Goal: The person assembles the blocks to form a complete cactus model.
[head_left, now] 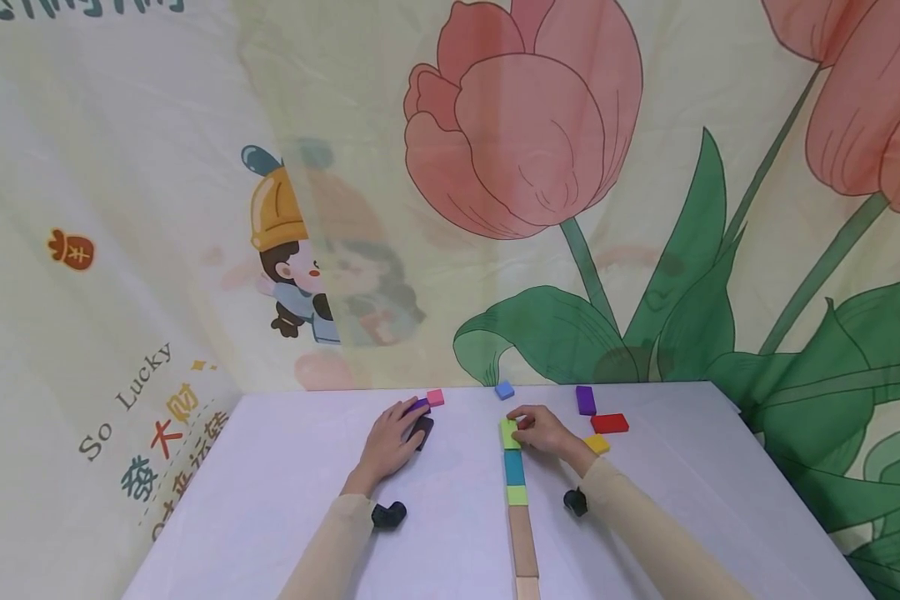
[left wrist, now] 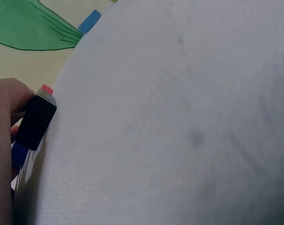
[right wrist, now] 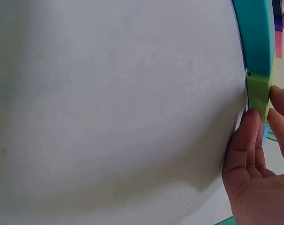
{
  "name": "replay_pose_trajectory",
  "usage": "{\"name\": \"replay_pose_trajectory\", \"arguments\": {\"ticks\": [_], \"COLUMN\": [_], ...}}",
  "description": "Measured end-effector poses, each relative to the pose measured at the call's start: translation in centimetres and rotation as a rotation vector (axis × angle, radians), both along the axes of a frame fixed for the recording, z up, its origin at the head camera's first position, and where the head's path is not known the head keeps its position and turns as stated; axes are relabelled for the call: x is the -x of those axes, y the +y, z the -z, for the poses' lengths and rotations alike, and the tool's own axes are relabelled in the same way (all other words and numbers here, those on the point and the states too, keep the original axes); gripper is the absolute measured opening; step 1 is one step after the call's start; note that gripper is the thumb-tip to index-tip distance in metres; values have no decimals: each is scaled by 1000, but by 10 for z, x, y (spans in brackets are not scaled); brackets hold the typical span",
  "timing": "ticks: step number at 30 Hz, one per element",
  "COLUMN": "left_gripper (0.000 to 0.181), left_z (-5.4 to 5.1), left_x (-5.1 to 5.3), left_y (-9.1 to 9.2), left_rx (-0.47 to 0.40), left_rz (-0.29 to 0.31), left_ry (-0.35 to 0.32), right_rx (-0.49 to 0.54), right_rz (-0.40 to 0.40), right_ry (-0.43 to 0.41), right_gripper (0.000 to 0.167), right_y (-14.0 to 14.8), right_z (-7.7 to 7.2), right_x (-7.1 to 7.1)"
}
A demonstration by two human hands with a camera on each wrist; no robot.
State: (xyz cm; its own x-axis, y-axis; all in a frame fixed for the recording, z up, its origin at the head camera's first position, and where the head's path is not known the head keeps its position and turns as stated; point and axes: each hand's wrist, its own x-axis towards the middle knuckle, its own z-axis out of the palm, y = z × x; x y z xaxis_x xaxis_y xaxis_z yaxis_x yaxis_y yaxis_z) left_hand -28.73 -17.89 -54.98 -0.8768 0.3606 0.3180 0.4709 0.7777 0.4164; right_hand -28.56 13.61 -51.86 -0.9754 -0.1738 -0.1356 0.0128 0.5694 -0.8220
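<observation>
Head view: from my remote seat I read the table [head_left: 450, 517] as a clock, far edge at 12; a row of blocks [head_left: 515, 475] runs end to end from 6 toward 12.
Block order: from 6 outward I count a pale wood block [head_left: 528, 588], cut off by the frame edge, a brown block [head_left: 523, 542], a short lime block [head_left: 517, 496], a teal block [head_left: 514, 467], then the green block [head_left: 507, 437] as the 12 o'clock end.
Right hand [head_left: 543, 431]: it pinches the green block between thumb and fingers; on the right wrist feed I see that block's end meeting the teal one.
Left hand [head_left: 386, 439]: at 10, fingers over a purple block [head_left: 418, 406], thumb by a black block [head_left: 424, 432]; whether it grips either, I cannot tell.
Loose blocks: pink block [head_left: 436, 397] at 11, blue block [head_left: 504, 390] at 12 beyond the row; second purple block [head_left: 585, 401], red block [head_left: 610, 423] and yellow block [head_left: 597, 444] near 2.
Step in hand: I judge it to be seating the green block in line.
Next move: I would square that joint, release without nudging the row, then bring another block, perhaps the black one, to the 12 o'clock end.
</observation>
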Motion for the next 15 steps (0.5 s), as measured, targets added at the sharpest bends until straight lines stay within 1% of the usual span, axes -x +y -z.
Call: {"name": "replay_pose_trajectory", "arguments": {"ticks": [5,7,9,11,15], "left_gripper": [49,49,49,49,50], "left_z": [1,3,4,5,7], "left_x": [1,1,2,2,3], "left_y": [-1,-2,-3,-3,-3], "left_rx": [0,3,5,3,-4], "left_rz": [0,0,0,4,11], "left_ry": [6,9,3,0,-2], "right_rx": [2,13,25,30,17], "right_rz": [-14,-1,45,113,250], "right_ry": [-19,-33,-36,-15,70], "right_gripper": [34,35,35,35,36], "right_y": [0,0,0,-1,-4], "right_z": [-2,-2,-2,-2,0], "right_x": [-1,-1,2,6,18]}}
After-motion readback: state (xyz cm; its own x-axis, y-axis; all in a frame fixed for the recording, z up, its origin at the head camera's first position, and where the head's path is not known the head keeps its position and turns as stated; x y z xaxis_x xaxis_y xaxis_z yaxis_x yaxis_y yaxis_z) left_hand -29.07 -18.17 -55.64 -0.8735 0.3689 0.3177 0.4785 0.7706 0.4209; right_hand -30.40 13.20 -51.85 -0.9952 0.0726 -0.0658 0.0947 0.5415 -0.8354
